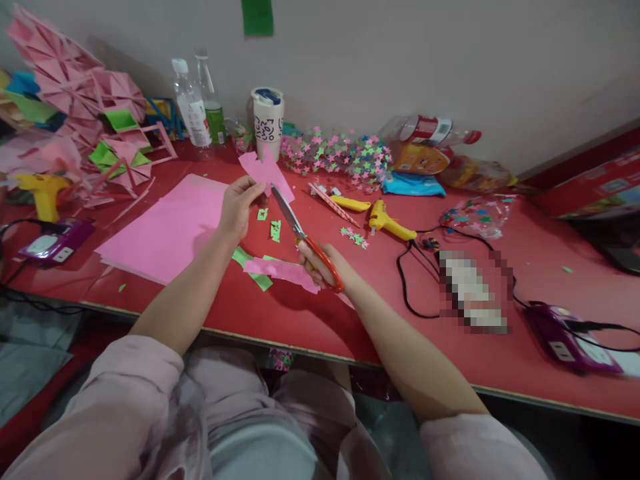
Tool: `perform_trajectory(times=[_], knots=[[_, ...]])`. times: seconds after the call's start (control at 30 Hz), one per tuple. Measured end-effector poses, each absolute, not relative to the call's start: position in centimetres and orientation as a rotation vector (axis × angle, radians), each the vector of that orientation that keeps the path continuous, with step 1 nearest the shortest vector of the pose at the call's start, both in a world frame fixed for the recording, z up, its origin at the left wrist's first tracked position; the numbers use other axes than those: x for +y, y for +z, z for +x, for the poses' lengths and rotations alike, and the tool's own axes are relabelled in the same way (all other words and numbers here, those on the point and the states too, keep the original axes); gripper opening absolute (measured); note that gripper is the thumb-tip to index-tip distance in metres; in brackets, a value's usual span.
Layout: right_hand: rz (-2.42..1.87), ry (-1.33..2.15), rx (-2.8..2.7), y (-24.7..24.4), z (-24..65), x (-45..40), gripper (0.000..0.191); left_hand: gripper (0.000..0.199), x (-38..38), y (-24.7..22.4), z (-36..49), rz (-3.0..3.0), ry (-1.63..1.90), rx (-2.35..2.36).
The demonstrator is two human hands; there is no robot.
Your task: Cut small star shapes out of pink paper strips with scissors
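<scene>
Between the fingers of my left hand [241,205] is a piece of pink paper [275,175], raised above the red table [350,327]. My right hand [320,263] is closed round the red-orange handles of a pair of scissors [291,217]. The blade tips point up and left and meet the paper's lower edge near my left fingertips. Below the blades lie small green paper cutouts [275,231]. Pink and green paper strips [280,269] rest close under my right hand. A stack of pink sheets [165,230] is beside my left forearm.
Behind stand a cup [269,123], a clear bottle [193,110] and paper stars [340,157]. To the right are a yellow cutter [351,203], a yellow glue gun [393,223] and black cords. Folded pink paper work [75,87] fills the left, near another yellow glue gun [45,195].
</scene>
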State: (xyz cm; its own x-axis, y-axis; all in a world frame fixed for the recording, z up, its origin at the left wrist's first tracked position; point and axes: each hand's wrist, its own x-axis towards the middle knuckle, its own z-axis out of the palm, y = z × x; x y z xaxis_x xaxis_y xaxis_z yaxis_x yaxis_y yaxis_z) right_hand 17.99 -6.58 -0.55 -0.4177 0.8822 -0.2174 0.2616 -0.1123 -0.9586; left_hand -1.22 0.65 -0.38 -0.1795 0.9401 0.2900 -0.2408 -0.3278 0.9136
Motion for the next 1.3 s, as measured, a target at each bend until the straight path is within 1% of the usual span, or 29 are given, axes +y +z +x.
perform_trajectory(times=[0.3,0.8,1.1,1.3], knots=[[-1.199,1.555,-1.64,-1.0,17.7,-6.9,0.044,0.011,0.1,-0.6,-0.1,1.124,1.659,0.877],[-1.309,1.513,-1.554,-0.6,17.0,-7.6,0.04,0.016,0.1,-1.2,0.8,1.051,1.652,0.884],[-1.365,1.481,-1.508,-0.7,16.5,-7.7,0.04,0.013,0.0,-1.2,0.8,1.058,1.668,0.817],[-1.273,1.512,-1.518,-0.8,16.5,-7.9,0.04,0.017,-0.2,-1.1,1.1,1.073,1.635,0.859]])
